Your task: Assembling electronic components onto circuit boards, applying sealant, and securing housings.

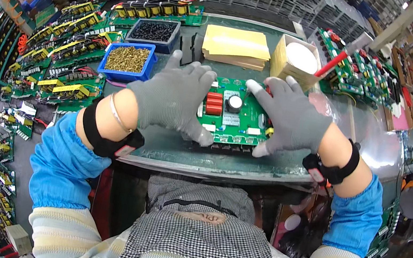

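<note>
A green circuit board (247,103) lies in front of me on the green work table. It carries red block components (214,103) and a round black capacitor with a white top (233,103). My left hand (176,97), in a grey glove with pale fingertips, grips the board's left side, thumb at the near corner and fingers toward the far one. My right hand (294,116), gloved alike, holds the right side the same way. Dark parts show under the board's near edge; what lies beneath is hidden.
Beyond the board sit a stack of yellow sheets (236,44) and a yellowish box (297,59) beside a red-handled tool (336,60). A blue bin of brass-coloured pieces (127,60) and a bin of black pieces (153,33) stand left. More populated boards (76,49) flank both sides.
</note>
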Motion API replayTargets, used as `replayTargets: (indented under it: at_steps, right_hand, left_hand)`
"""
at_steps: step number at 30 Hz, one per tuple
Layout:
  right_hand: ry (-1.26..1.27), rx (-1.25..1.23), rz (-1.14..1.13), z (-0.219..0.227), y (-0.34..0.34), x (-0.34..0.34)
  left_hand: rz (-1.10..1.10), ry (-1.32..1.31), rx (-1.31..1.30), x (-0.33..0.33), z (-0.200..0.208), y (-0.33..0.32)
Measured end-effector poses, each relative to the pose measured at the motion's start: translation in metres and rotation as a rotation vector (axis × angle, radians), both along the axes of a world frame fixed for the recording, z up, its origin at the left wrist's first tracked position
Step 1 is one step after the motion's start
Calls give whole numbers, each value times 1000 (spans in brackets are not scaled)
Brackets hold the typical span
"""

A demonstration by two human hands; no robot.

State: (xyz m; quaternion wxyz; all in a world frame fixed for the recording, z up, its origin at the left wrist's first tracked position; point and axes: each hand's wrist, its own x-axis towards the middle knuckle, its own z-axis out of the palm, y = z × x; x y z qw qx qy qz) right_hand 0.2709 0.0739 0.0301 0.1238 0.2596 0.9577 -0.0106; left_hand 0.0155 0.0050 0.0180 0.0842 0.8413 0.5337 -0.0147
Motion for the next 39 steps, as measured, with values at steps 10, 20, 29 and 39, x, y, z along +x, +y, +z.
replayTargets:
  at_steps: [10, 20, 29, 39]
  right_hand:
    - [335, 141, 71, 42, 1, -19]
    - [0, -140, -66, 12, -11, -66]
    - [12, -84, 7, 13, -17, -70]
    - [83, -102, 44, 13, -22, -72]
  left_hand:
    - [73, 342, -214, 26, 30, 18]
    - [60, 195, -221, 23, 27, 17]
    - [140, -248, -70, -8, 3, -12]
    - [754, -2395, -260, -87, -116, -139]
